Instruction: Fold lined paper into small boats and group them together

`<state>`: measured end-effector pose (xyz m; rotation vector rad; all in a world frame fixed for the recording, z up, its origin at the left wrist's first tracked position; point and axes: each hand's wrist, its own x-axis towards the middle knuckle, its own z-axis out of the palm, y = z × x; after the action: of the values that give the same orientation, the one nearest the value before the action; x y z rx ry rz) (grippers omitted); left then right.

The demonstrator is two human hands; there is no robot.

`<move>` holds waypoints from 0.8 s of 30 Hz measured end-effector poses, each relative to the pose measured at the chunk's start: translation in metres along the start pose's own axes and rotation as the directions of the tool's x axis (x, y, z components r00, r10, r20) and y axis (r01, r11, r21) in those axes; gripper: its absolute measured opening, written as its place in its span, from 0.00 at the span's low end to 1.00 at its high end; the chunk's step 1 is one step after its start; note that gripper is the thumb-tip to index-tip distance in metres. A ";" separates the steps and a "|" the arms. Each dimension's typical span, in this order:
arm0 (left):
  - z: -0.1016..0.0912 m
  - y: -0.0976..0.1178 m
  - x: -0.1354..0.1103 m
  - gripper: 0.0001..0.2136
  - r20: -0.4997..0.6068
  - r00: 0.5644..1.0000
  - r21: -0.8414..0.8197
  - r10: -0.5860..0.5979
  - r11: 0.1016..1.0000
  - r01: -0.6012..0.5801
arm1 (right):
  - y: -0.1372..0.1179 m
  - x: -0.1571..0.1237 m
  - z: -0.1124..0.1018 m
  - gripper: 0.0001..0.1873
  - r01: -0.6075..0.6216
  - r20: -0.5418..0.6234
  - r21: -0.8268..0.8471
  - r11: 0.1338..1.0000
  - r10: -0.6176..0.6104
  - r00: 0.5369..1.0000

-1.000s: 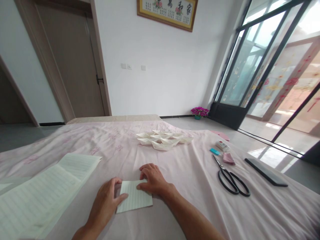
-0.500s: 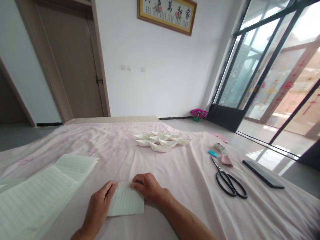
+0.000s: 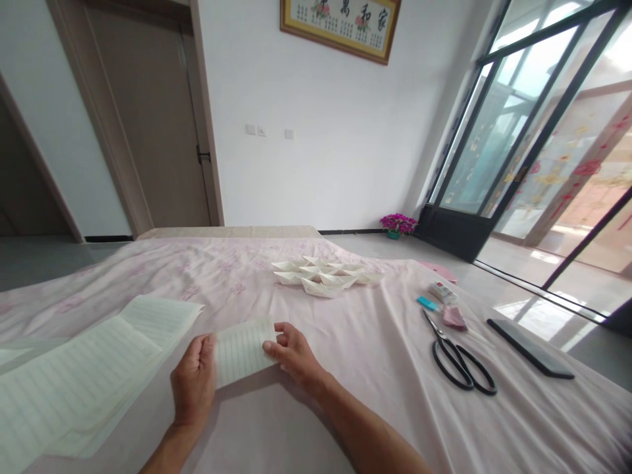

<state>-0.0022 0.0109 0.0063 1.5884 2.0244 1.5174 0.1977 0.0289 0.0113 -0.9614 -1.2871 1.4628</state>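
Note:
A pale green lined sheet of paper [image 3: 244, 352], folded to a small rectangle, is held between my two hands above the cloth. My left hand [image 3: 195, 375] grips its left edge, fingers closed. At the right edge, my right hand [image 3: 293, 355] pinches it with the thumb on the near face and the fingers behind. Beyond the hands, several folded paper boats [image 3: 328, 283] stand grouped on the cloth. Larger lined sheets [image 3: 99, 368] lie in a loose stack to the left of my left hand.
Black-handled scissors [image 3: 461, 365] lie on the pink cloth [image 3: 375, 395] at the right. Near them are a blue piece [image 3: 427, 303], a small white box [image 3: 441, 291], a pink item [image 3: 454, 317] and a dark flat device [image 3: 530, 349]. A flowerpot [image 3: 397, 226] stands on the floor.
The folded paper has been raised off the cloth and tilted, right side higher. My right hand has moved from its top edge to its right edge. The view has shifted slightly.

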 end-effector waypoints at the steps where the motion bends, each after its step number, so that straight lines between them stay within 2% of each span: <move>1: -0.001 0.001 0.000 0.17 -0.020 1.000 -0.037 -0.017 0.999 0.017 | 0.002 0.000 0.003 0.24 -0.024 0.011 0.004 1.000 0.024 1.000; 3: -0.001 0.002 -0.001 0.17 0.006 0.998 -0.156 -0.055 0.986 0.056 | 0.006 0.002 0.008 0.20 -0.029 -0.004 -0.036 0.999 0.029 1.000; 5: 0.002 0.002 -0.005 0.17 0.158 0.984 -0.316 -0.079 0.940 0.126 | 0.008 0.006 0.007 0.19 0.014 -0.062 -0.068 0.998 -0.018 0.998; 6: 0.004 0.001 -0.007 0.18 0.272 0.959 -0.376 -0.077 0.909 0.179 | 0.009 0.008 0.006 0.19 0.038 -0.099 -0.073 0.997 -0.045 0.994; 8: 0.009 0.002 -0.011 0.20 0.490 0.871 -0.409 -0.047 0.869 0.277 | 0.007 0.012 0.001 0.18 0.069 -0.169 -0.086 0.994 -0.083 0.982; 10: 0.013 0.004 -0.014 0.22 0.602 0.798 -0.378 -0.025 0.872 0.312 | 0.004 0.014 -0.003 0.18 0.089 -0.208 -0.097 0.991 -0.107 0.972; 11: 0.014 0.005 -0.014 0.23 0.610 0.792 -0.373 -0.020 0.874 0.310 | 0.002 0.014 -0.004 0.18 0.099 -0.219 -0.087 0.991 -0.116 0.969; 16: 0.017 0.010 -0.013 0.25 0.561 0.826 -0.423 -0.058 0.837 0.346 | -0.005 0.007 0.006 0.22 0.108 -0.207 0.040 0.993 -0.097 0.973; 20: 0.017 0.015 -0.018 0.23 0.635 0.772 -0.497 -0.029 0.750 0.437 | -0.005 -0.001 0.021 0.22 0.072 -0.107 -0.011 0.997 -0.073 0.992; 24: 0.019 0.020 -0.024 0.25 0.682 0.730 -0.475 -0.043 0.733 0.487 | 0.001 0.000 0.021 0.23 0.066 -0.180 -0.038 0.997 -0.072 0.981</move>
<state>0.0330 0.0015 0.0026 1.1882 1.1227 1.1269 0.1779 0.0233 0.0135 -1.0358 -1.2017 1.2749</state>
